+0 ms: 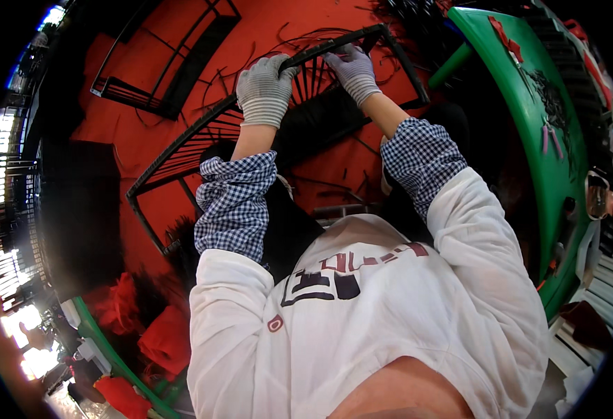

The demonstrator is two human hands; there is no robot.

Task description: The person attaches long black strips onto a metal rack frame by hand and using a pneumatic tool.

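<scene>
A black rectangular frame [320, 49] with many thin, close-set black strips stretches slantwise in front of me, above red sheeting. My left hand [264, 91], in a striped grey knit glove, is closed over its upper bar, near the middle. Farther right along that same bar, my right hand [354, 73], in a matching glove, grips with bent fingers. Between the hands the strips fan downward toward a dark, solid-looking panel [324, 126]. Some of my fingertips are hidden behind the bar, and I cannot tell whether they also pinch a loose strip.
Another black frame [170, 91] lies at the far left on the red sheeting [139, 143], where loose black strips are scattered. To the right stands a green table [522, 105] bearing dark strips [552, 105] and a pink-handled tool [550, 142]. Red cloth [167, 342] lies at lower left.
</scene>
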